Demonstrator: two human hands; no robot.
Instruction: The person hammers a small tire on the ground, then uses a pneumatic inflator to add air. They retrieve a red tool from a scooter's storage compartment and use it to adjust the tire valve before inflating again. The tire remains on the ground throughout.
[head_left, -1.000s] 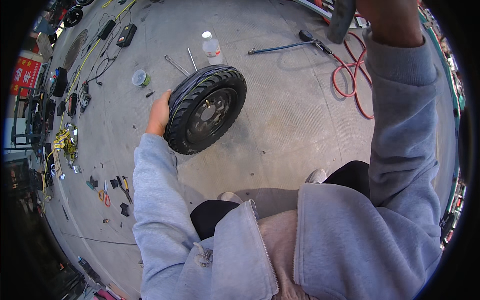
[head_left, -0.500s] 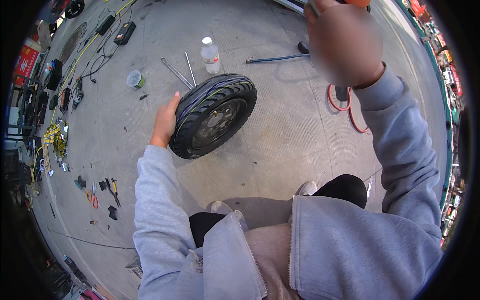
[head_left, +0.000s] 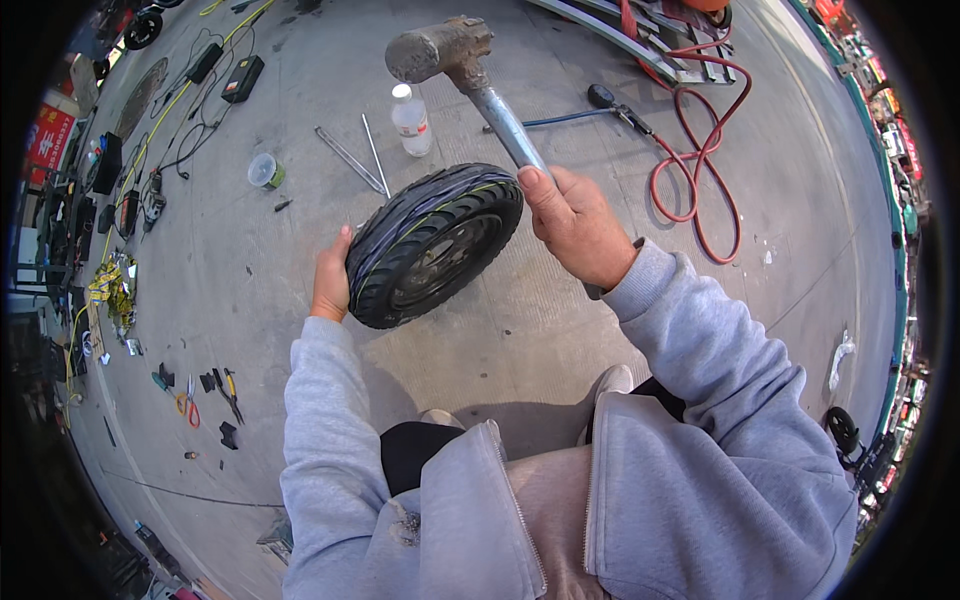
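The left hand [head_left: 331, 275] is pressed to the near-left side of a black-tyred wheel [head_left: 436, 247], its thumb up along the tread and the rest of its grip partly hidden. The wheel lies just right of that hand, leaning, with its dark metal rim turned toward the person; dark and yellow-green lines run round the tread. Whether its lower edge bears on the concrete floor [head_left: 590, 330] cannot be told.

The right hand [head_left: 585, 228] is clenched round the handle of a hammer [head_left: 502, 120], thumb along the shaft. The worn, rusty head is up ahead and to the left of this hand, apart from the wheel, and the dark butt of the handle pokes out below the fist.

Beyond the left hand, past the wheel, are two slim metal bars [head_left: 375, 153] and a clear bottle [head_left: 412, 125] with a white cap; a small tub [head_left: 266, 171] sits farther to the left. Ahead and to the right of the right hand, a red hose [head_left: 653, 187] loops near a round black gauge [head_left: 600, 95]. Well to the left of and nearer than the left hand lie orange-handled scissors [head_left: 188, 405] and yellow-handled pliers [head_left: 232, 395].
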